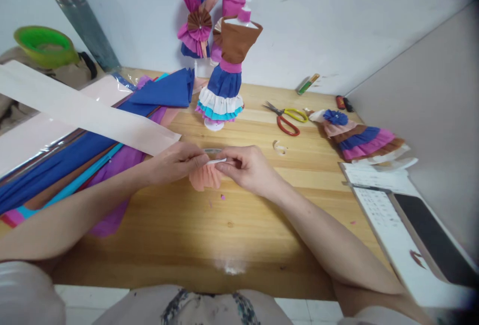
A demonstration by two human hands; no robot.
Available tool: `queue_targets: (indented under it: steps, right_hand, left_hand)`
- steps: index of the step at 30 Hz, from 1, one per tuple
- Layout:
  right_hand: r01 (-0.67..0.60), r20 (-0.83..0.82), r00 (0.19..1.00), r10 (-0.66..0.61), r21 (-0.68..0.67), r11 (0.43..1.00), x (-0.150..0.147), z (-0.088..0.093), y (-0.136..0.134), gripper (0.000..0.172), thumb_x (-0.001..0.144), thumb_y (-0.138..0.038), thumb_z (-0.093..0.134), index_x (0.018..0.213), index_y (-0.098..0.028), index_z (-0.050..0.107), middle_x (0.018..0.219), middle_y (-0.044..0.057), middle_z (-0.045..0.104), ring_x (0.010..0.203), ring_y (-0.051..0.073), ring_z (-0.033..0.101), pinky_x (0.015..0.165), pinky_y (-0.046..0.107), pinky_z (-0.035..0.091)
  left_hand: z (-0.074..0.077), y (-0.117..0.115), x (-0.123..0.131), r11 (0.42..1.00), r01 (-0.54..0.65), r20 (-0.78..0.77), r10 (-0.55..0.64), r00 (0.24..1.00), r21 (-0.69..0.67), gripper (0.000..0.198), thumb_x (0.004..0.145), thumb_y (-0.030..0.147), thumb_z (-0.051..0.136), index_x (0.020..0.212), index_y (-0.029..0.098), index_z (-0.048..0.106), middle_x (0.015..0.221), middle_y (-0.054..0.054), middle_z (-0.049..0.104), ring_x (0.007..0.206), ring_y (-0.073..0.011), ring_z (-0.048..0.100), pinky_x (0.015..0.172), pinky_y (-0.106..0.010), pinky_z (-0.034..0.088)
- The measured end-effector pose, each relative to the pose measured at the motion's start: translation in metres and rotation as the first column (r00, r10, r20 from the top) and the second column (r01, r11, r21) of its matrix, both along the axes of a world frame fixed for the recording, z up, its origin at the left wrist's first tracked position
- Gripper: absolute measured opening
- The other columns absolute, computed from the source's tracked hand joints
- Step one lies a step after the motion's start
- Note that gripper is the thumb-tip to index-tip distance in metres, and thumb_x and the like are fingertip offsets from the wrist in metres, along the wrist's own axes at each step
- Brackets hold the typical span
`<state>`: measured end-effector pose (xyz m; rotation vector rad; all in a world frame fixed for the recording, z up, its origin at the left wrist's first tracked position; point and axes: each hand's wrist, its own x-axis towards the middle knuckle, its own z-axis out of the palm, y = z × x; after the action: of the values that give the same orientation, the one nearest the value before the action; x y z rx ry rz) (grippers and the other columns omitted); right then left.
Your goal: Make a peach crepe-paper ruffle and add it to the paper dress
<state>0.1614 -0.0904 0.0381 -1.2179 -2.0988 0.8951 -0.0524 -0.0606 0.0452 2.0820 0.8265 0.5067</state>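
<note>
Between my hands is a peach crepe paper ruffle (205, 177), its gathered upper edge carrying a white strip (217, 161). My left hand (179, 160) pinches the left end of this edge, and my right hand (250, 165) pinches the right end, fingers closed. A roll of clear tape (212, 151) lies just behind the fingertips, partly hidden. Beyond them a small dress form (224, 75) stands upright in a brown top and a skirt of blue, white, turquoise and pink ruffles.
Colored crepe paper (93, 140) lies at the left under a long pale strip (90, 105). Scissors (286, 115) rest right of the dress form. Farther right are a ruffled paper dress (359, 138) and a notebook (374, 205) bearing a dark phone (430, 235). Another decorated form (198, 15) stands behind.
</note>
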Motion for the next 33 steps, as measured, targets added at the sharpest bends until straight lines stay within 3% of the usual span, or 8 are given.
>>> queue_targets:
  steps: [3,9,13,18,23,33]
  right_hand:
    - [-0.003,0.030,1.000,0.002,0.037,0.999,0.000,-0.004,-0.002,0.016,0.083,-0.017,0.059,0.089,-0.017,0.074,0.062,-0.002,0.060,0.056,0.010,0.049,0.057,0.023,0.034]
    - [0.100,0.129,0.984,-0.125,0.184,0.978,-0.001,-0.001,-0.007,0.016,0.084,-0.030,0.067,0.092,-0.017,0.070,0.067,0.002,0.065,0.058,0.015,0.054,0.060,0.026,0.038]
    - [0.122,0.109,0.984,-0.143,0.180,0.976,0.000,0.003,-0.008,0.006,0.082,-0.022,0.064,0.079,-0.017,0.063,0.063,0.000,0.061,0.055,0.012,0.051,0.058,0.025,0.037]
    - [0.138,0.100,0.985,-0.143,0.057,0.989,-0.001,0.004,-0.007,0.012,0.080,-0.020,0.062,0.069,-0.019,0.057,0.058,-0.003,0.055,0.051,0.010,0.045,0.054,0.024,0.035]
    - [0.105,0.080,0.991,-0.110,0.058,0.993,-0.005,0.005,-0.011,0.017,0.083,-0.021,0.058,0.066,-0.019,0.055,0.055,-0.004,0.049,0.049,0.009,0.040,0.053,0.024,0.032]
    - [0.124,0.077,0.989,-0.128,0.056,0.991,0.003,0.002,-0.002,0.006,0.075,-0.013,0.059,0.072,-0.018,0.060,0.067,0.000,0.060,0.060,0.012,0.050,0.059,0.025,0.038]
  left_hand:
    - [-0.008,-0.001,0.001,0.991,0.042,-0.042,-0.048,0.998,-0.126,0.042,0.094,0.040,0.043,0.066,0.015,0.062,0.053,0.002,0.050,0.050,-0.0102,0.044,0.047,-0.022,0.031]
    - [-0.002,-0.003,0.000,0.999,-0.037,-0.072,0.035,0.997,-0.032,0.038,0.089,0.035,0.044,0.056,0.017,0.045,0.050,0.005,0.037,0.048,-0.0081,0.034,0.045,-0.021,0.024]
    - [-0.002,-0.001,-0.001,0.999,-0.033,-0.091,0.035,0.995,0.026,0.037,0.090,0.035,0.043,0.058,0.017,0.047,0.052,0.004,0.042,0.051,-0.0090,0.040,0.048,-0.022,0.028]
    - [-0.009,0.001,-0.002,0.989,-0.010,-0.094,0.024,0.995,0.148,0.040,0.093,0.035,0.042,0.058,0.017,0.050,0.054,0.002,0.048,0.052,-0.0101,0.046,0.052,-0.024,0.031]
    - [-0.017,0.001,-0.003,0.971,-0.023,-0.096,0.047,0.994,0.238,0.043,0.096,0.038,0.041,0.064,0.016,0.060,0.056,0.001,0.052,0.057,-0.0124,0.050,0.056,-0.026,0.033]
    - [-0.020,0.001,-0.003,0.960,-0.006,-0.129,0.044,0.991,0.280,0.047,0.098,0.039,0.039,0.065,0.016,0.063,0.058,-0.001,0.056,0.059,-0.0140,0.053,0.060,-0.026,0.036]
